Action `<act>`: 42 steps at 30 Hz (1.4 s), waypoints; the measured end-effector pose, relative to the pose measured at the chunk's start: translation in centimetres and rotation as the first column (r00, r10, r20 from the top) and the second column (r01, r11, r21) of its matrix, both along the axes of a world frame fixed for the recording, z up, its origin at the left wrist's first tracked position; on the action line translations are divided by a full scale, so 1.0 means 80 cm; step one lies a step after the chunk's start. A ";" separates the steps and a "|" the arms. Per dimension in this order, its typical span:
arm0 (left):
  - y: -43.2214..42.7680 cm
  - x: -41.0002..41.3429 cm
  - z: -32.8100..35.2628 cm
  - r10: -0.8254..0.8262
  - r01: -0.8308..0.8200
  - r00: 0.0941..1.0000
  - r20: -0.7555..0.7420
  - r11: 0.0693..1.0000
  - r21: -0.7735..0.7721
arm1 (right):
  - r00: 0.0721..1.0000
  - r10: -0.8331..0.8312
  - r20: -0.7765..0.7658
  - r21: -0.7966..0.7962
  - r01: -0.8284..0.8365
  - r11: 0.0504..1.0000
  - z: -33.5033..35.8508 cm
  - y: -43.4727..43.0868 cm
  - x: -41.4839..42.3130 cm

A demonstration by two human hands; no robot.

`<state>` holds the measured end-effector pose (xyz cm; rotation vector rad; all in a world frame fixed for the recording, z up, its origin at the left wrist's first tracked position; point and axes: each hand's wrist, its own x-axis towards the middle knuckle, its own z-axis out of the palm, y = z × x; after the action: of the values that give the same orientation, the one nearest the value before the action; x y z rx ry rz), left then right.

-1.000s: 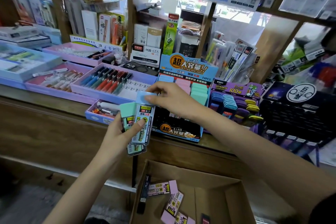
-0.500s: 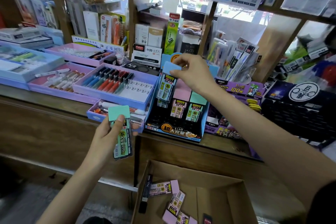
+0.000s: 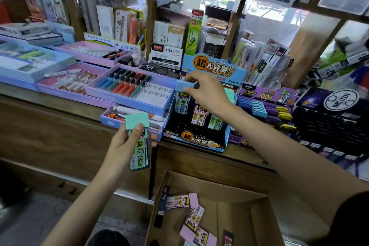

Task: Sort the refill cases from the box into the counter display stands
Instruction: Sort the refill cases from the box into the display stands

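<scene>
A: Hands, then?
B: Left hand (image 3: 123, 146) grips a green-capped refill case (image 3: 139, 147); right hand (image 3: 207, 92) pinches a blue-capped case (image 3: 183, 97) by its cap.
A: Where?
B: Cardboard box (image 3: 235, 187) below the counter (image 3: 83, 110) holds pink-capped cases (image 3: 182, 201); blue display stand (image 3: 199, 140) sits at the counter's front edge, the blue-capped case at its left column
</scene>
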<state>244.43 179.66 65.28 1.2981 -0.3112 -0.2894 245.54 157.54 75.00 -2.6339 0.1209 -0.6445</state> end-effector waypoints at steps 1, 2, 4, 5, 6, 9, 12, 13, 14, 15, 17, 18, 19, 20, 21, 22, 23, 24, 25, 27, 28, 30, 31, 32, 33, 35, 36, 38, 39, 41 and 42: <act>-0.001 0.000 -0.001 0.000 0.000 1.000 -0.007 1.000 -0.007 | 1.000 0.010 -0.003 0.004 -0.010 1.000 0.000 -0.001 0.000; -0.001 0.000 -0.001 0.000 0.000 1.000 -0.013 1.000 -0.012 | 1.000 0.018 -0.005 0.006 -0.018 1.000 0.000 -0.001 0.000; -0.003 0.000 -0.001 -0.002 0.001 1.000 -0.019 1.000 -0.016 | 1.000 0.027 -0.012 0.001 -0.027 1.000 -0.003 -0.002 0.000; -0.003 0.000 -0.001 -0.004 0.004 1.000 -0.020 1.000 -0.017 | 1.000 0.027 -0.016 -0.008 -0.027 1.000 -0.004 -0.002 0.001; -0.004 0.000 -0.001 -0.008 0.007 1.000 -0.020 1.000 -0.020 | 1.000 0.024 -0.016 -0.025 -0.024 0.999 -0.006 -0.002 0.001; -0.007 -0.001 -0.001 -0.010 0.010 1.000 -0.015 1.000 -0.027 | 1.000 0.001 0.003 -0.191 0.000 0.982 -0.015 -0.005 0.004; -0.012 -0.001 0.002 -0.026 0.026 1.000 0.006 0.999 -0.034 | 1.000 -0.024 0.013 -0.382 0.027 0.924 -0.024 -0.009 0.007; -0.014 -0.001 0.003 -0.037 0.038 0.999 0.016 0.999 -0.032 | 0.999 -0.032 0.016 -0.404 0.036 0.914 -0.026 -0.010 0.007; -0.016 -0.001 0.004 -0.049 0.049 0.999 0.023 0.998 -0.030 | 0.999 -0.037 0.022 -0.414 0.043 0.909 -0.026 -0.010 0.006; -0.018 -0.002 0.005 -0.059 0.060 0.998 0.028 0.998 -0.033 | 0.999 -0.036 0.033 -0.415 0.046 0.908 -0.024 -0.010 0.004; -0.022 -0.003 0.008 -0.079 0.081 0.996 0.033 0.996 -0.043 | 0.998 -0.013 0.067 -0.380 0.037 0.924 -0.016 -0.008 -0.004; -0.024 -0.003 0.010 -0.093 0.095 0.995 0.041 0.995 -0.042 | 0.996 0.013 0.085 -0.330 0.016 0.944 -0.010 -0.006 -0.010; -0.027 -0.003 0.013 -0.112 0.115 0.992 0.059 0.993 -0.036 | 0.995 0.052 0.087 -0.239 -0.030 0.971 -0.003 -0.001 -0.017; -0.030 -0.004 0.016 -0.137 0.140 0.987 0.082 0.990 -0.028 | 0.993 0.108 0.054 -0.105 -0.102 0.989 0.004 0.005 -0.027; -0.033 -0.005 0.019 -0.165 0.168 0.981 0.102 0.986 -0.024 | 0.983 0.185 -0.011 0.050 -0.185 0.982 0.010 0.012 -0.037; -0.038 -0.005 0.022 -0.191 0.195 0.975 0.117 0.980 -0.027 | 0.959 0.272 -0.081 0.193 -0.253 0.948 0.016 0.019 -0.049; -0.044 -0.007 0.025 -0.215 0.220 0.968 0.133 0.975 -0.029 | 0.930 0.346 -0.127 0.297 -0.297 0.908 0.018 0.025 -0.060; -0.049 -0.008 0.028 -0.234 0.240 0.960 0.154 0.970 -0.025 | 0.909 0.391 -0.144 0.367 -0.318 0.874 0.019 0.029 -0.070; -0.055 -0.010 0.031 -0.251 0.258 0.952 0.177 0.966 -0.017 | 0.903 0.405 -0.141 0.417 -0.317 0.852 0.019 0.031 -0.078; -0.067 -0.013 0.036 -0.288 0.297 0.933 0.216 0.955 -0.008 | 0.922 0.367 -0.123 0.474 -0.270 0.838 0.019 0.025 -0.090; -0.073 -0.014 0.038 -0.309 0.318 0.923 0.231 0.948 -0.001 | 0.932 0.341 -0.123 0.488 -0.243 0.838 0.019 0.019 -0.095; -0.083 -0.016 0.041 -0.353 0.356 0.899 0.260 0.934 0.038 | 0.937 0.320 -0.137 0.544 -0.199 0.815 0.018 0.006 -0.104; -0.088 -0.017 0.042 -0.375 0.372 0.887 0.270 0.926 0.064 | 0.937 0.318 -0.145 0.569 -0.184 0.802 0.018 -0.001 -0.109; -0.095 -0.017 0.041 -0.392 0.383 0.878 0.275 0.920 0.088 | 0.941 0.305 -0.146 0.565 -0.174 0.806 0.018 -0.008 -0.112; -0.101 -0.017 0.041 -0.400 0.383 0.873 0.279 0.917 0.115 | 0.951 0.277 -0.139 0.535 -0.163 0.829 0.018 -0.014 -0.115; -0.113 -0.013 0.040 -0.349 0.294 0.868 0.352 0.934 0.202 | 0.978 0.186 -0.096 0.463 -0.122 0.878 0.022 -0.030 -0.118; -0.118 -0.009 0.038 -0.293 0.205 0.865 0.408 0.948 0.245 | 0.990 0.129 -0.065 0.441 -0.087 0.893 0.025 -0.039 -0.120; -0.123 0.002 0.036 -0.157 -0.008 0.847 0.508 0.952 0.307 | 1.000 0.018 -0.010 0.404 -0.013 0.915 0.028 -0.059 -0.123; -0.123 0.010 0.035 -0.106 -0.136 0.806 0.583 0.925 0.355 | 1.000 -0.024 0.005 0.364 0.021 0.931 0.028 -0.067 -0.124; -0.122 0.024 0.036 -0.108 -0.358 0.652 0.750 0.828 0.431 | 0.996 -0.084 0.026 0.269 0.073 0.960 0.020 -0.079 -0.124; -0.124 0.031 0.037 -0.157 -0.433 0.564 0.811 0.780 0.452 | 0.994 -0.101 0.038 0.228 0.090 0.969 0.015 -0.081 -0.125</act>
<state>246.88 169.76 68.22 2.0738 -0.9690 0.4671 235.55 151.05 76.17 -2.4023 0.2908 -0.6846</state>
